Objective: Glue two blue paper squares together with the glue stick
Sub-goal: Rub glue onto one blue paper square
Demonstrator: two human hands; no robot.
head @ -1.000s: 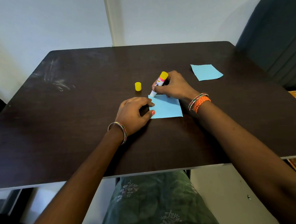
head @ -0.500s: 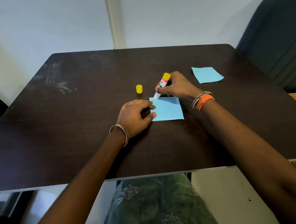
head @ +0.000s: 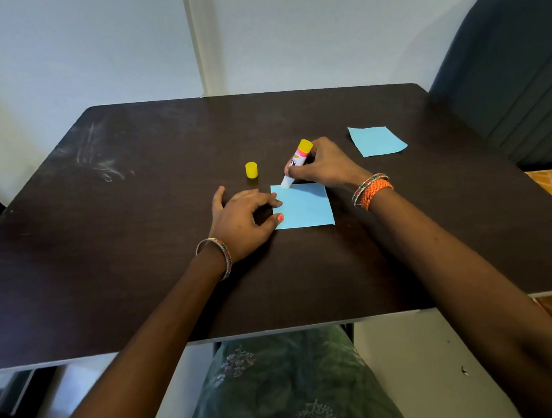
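From the head view, the right hand point(head: 325, 168) grips the glue stick point(head: 296, 164), fingers curled round its barrel, the stick tilted with its white tip touching the far left corner of the near blue paper square point(head: 303, 205). The left hand point(head: 241, 221) presses that square's left edge with a fingertip and thumb, the fingers bent and spread. The yellow cap point(head: 251, 170) stands just beyond. The second blue paper square point(head: 376, 140) lies well apart on the dark table point(head: 142, 247).

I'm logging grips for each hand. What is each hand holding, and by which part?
The right hand grips the glue stick round its middle. The left hand grips nothing; its fingertips press the near paper square at its left edge.
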